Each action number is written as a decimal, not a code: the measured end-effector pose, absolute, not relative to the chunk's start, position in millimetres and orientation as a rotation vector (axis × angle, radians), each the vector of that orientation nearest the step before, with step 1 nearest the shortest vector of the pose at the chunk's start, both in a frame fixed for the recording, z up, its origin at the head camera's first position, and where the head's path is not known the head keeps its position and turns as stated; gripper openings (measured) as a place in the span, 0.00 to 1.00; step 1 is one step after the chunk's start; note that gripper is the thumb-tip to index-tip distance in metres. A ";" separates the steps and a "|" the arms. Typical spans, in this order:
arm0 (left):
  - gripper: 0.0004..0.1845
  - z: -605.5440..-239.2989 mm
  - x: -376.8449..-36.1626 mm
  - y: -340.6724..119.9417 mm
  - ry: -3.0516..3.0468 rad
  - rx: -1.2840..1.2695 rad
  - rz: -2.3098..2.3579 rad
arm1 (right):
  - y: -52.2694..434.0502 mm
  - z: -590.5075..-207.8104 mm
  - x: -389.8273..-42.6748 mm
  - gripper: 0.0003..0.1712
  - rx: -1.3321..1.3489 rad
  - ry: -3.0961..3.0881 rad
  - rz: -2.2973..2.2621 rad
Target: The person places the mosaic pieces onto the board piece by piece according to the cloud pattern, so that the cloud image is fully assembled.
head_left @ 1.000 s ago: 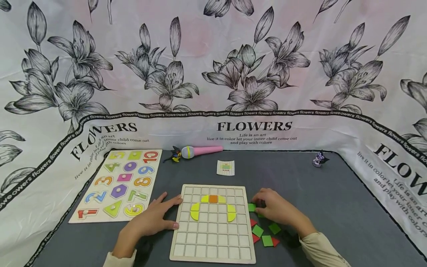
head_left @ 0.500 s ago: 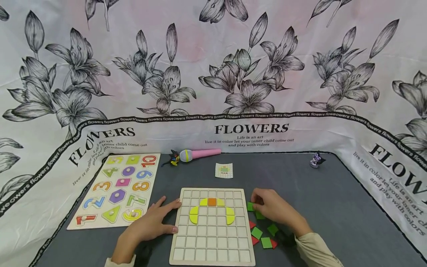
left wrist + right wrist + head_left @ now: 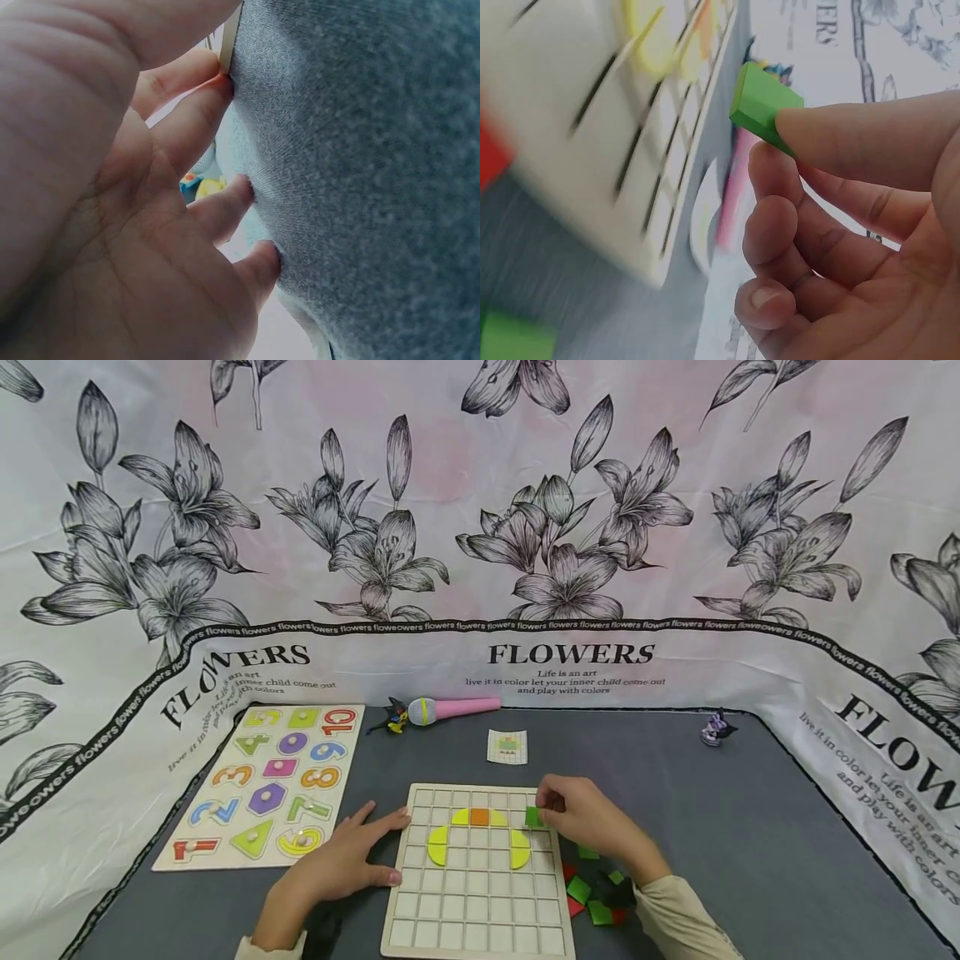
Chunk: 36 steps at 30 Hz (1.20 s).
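Note:
My right hand (image 3: 588, 817) pinches a green square tile (image 3: 761, 105) between thumb and fingers, over the upper right corner of the wooden grid board (image 3: 480, 906). My left hand (image 3: 330, 868) has its fingers spread on the table, with fingertips at the board's left edge; the left wrist view shows the fingers (image 3: 195, 120) against the board's rim. Yellow quarter-round tiles (image 3: 437, 847) and an orange square tile (image 3: 478, 817) sit in the board's upper cells. Several loose green tiles (image 3: 578, 889) and red tiles (image 3: 574, 907) lie beside the board's right edge, partly shaded by my right arm.
A number-and-shape puzzle board (image 3: 258, 789) lies at the left. Behind the grid board are a small pattern card (image 3: 507, 747), a pink toy microphone (image 3: 453, 708) and a small dark figure (image 3: 392, 717). A purple figure (image 3: 716, 729) stands at the back right.
My right hand has lifted a green tile from beside the board and carried it left, over the board's upper right corner. The left hand stays at the board's left edge.

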<state>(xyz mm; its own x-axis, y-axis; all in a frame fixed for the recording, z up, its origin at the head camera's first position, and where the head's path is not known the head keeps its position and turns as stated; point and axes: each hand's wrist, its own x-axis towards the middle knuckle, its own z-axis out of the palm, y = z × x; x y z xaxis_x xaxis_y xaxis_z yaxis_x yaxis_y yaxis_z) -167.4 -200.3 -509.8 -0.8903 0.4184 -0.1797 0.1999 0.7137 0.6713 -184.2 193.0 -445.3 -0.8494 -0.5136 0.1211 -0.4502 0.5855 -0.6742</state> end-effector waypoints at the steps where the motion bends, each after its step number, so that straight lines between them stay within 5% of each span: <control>1: 0.48 -511.9 -169.0 -200.6 2.599 0.480 0.961 | 188.1 -445.3 -185.4 0.07 -0.836 2.716 -1.127; 21: 0.45 -475.1 -152.3 -187.7 2.602 0.453 0.927 | 108.8 -454.7 -195.8 0.07 -0.968 2.614 -1.166; 36: 0.46 -490.7 -159.8 -195.4 2.604 0.503 0.940 | 87.4 -462.2 -186.6 0.12 -1.121 2.794 -0.904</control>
